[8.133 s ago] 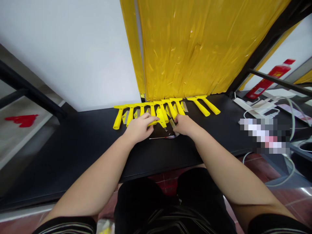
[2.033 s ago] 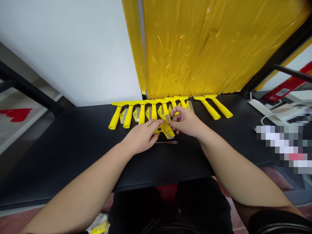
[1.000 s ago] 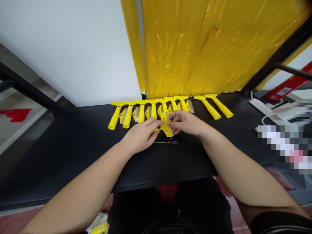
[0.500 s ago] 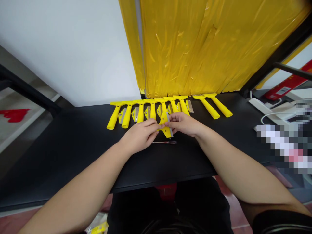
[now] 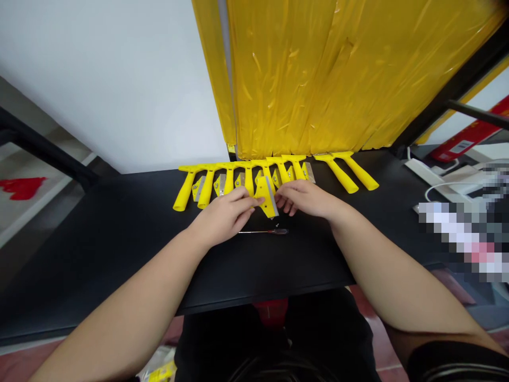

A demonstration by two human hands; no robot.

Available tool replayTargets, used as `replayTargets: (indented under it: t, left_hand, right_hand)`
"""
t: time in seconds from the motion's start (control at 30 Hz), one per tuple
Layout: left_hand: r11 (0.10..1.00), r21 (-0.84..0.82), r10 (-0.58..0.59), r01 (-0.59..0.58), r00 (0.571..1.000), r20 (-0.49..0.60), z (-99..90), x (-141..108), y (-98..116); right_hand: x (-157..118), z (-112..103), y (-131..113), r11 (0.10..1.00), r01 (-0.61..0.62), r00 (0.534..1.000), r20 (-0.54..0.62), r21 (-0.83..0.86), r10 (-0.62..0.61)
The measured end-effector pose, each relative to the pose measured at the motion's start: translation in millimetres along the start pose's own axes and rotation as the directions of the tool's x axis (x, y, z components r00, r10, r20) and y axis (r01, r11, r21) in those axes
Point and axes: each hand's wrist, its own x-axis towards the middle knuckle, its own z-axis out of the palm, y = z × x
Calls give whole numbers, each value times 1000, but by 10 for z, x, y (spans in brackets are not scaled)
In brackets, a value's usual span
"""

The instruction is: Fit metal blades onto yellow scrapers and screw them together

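My left hand (image 5: pixel 225 215) pinches a yellow plastic scraper head (image 5: pixel 264 193) with a metal blade along its right edge. The head is tilted above the black table. Just right of that blade is my right hand (image 5: pixel 304 199), its fingers loosely bent and apart, with nothing visible in them; its thumb is hidden. Under the hands lies a thin screwdriver (image 5: pixel 278 231) with a clear dark handle, its shaft tip hidden by my left hand. A tiny screw-like piece (image 5: pixel 277 225) is near it. Behind stands a row of yellow scraper handles (image 5: pixel 207 185), with several bladed heads (image 5: pixel 219 184) between them.
Two more yellow handles (image 5: pixel 344 172) lie at the right of the row. Yellow plastic wrapping (image 5: pixel 294 79) and a white panel (image 5: pixel 111 79) rise behind the black table (image 5: pixel 115 239). White devices and a cable (image 5: pixel 431 185) sit at the right, beside a black frame post.
My right hand has come off the blade and shifted slightly right. The scraper head has turned and moved up and left in my left hand.
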Motion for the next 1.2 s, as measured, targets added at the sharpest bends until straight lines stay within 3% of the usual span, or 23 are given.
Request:
replayTargets:
  t: [0.1, 0.17, 0.43, 0.8, 0.87, 0.93, 1.07, 1.2]
  left_hand:
    - [999, 19, -34, 35, 999, -31, -10, -4, -53]
    - [999, 25, -42, 43, 998, -44, -11, -8, -71]
    - [998, -14, 56, -57, 997, -49, -28, -4, -42]
    - [994, -8, 110, -110, 994, -29, -23, -5, -29]
    - [994, 14, 113, -112, 994, -16, -26, -6, -15]
    - [993, 22, 120, -120, 993, 3, -32, -5, -2]
    - [991, 13, 134, -134, 991, 15, -43, -1, 15]
    - [993, 17, 118, -119, 992, 39, -35, -7, 21]
  right_hand:
    - [-43, -34, 38, 886, 206, 978, 105, -415, -178]
    - [-46, 0, 52, 802, 294, 956, 170, -521, -240]
    - [37, 135, 18, 654, 391, 919, 243, -648, -310]
    - [77, 135, 106, 667, 351, 935, 201, -657, -293]
    - [47, 85, 100, 714, 323, 944, 160, -621, -288]
    - [18, 28, 85, 783, 298, 942, 36, -547, -333]
    - [10, -31, 80, 865, 321, 866, -251, -386, -433]
    - [40, -25, 106, 929, 306, 868, -339, -210, -363]
